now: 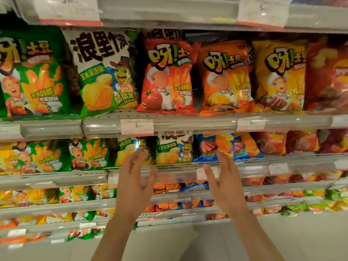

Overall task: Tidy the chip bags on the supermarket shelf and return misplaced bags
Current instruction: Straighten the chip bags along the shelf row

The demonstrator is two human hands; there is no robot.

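Observation:
My left hand (136, 178) and my right hand (224, 180) are both raised in front of the second shelf, fingers spread, holding nothing. Between and just beyond them stands a white-and-green corn-flavour chip bag (174, 150) with a frog cartoon. A second bag of that kind (130, 149) sits behind my left fingertips. On the shelf above, a larger white-and-green frog bag (105, 72) stands between a green fries bag (32, 72) and a red tomato fries bag (167, 76).
Orange (225, 78) and yellow (280, 76) fries bags and a dark red bag (327, 76) fill the upper shelf's right side. Blue bags (222, 146) lean behind my right hand. Price tags (136, 127) hang on the shelf rails. Lower shelves hold several more bags.

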